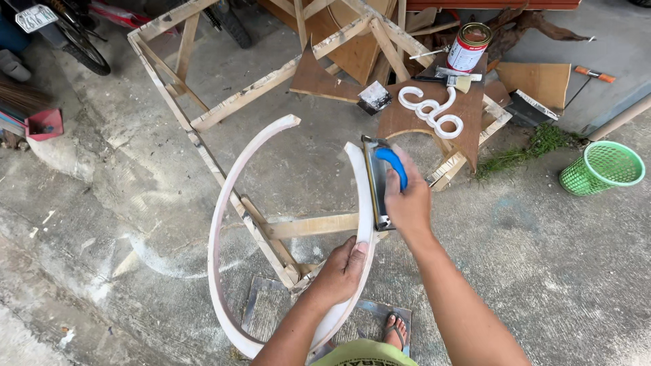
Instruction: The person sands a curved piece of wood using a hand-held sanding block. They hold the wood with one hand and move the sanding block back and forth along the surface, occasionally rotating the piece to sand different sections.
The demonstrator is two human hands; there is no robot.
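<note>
White-coated wood makes up the curved hoop [220, 224], an open ring that rests on edge against a rough timber frame [203, 118] on the concrete floor [556, 271]. The person's left hand [341, 271] grips the hoop's right-hand arc low down, its fingers wrapped around the strip and the thumb laid along the upper face. The right hand [407, 200] is closed on the blue handle of a hand sander [380, 183], whose flat metal-edged block lies pressed against the same arc, just above the left hand. The sander's long axis runs along the strip, up and away from the person, so the curve leads on from the tool's far end toward the hoop's open tip. The right hand is the nearer one to that unsanded stretch; the left sits below it, holding the piece. Beyond them, on a brown board [468, 108], lie white curled mouldings [430, 112], a paintbrush [458, 81] and a red-and-white tin [468, 47]. A green plastic basket [603, 166] stands well apart to the right.
</note>
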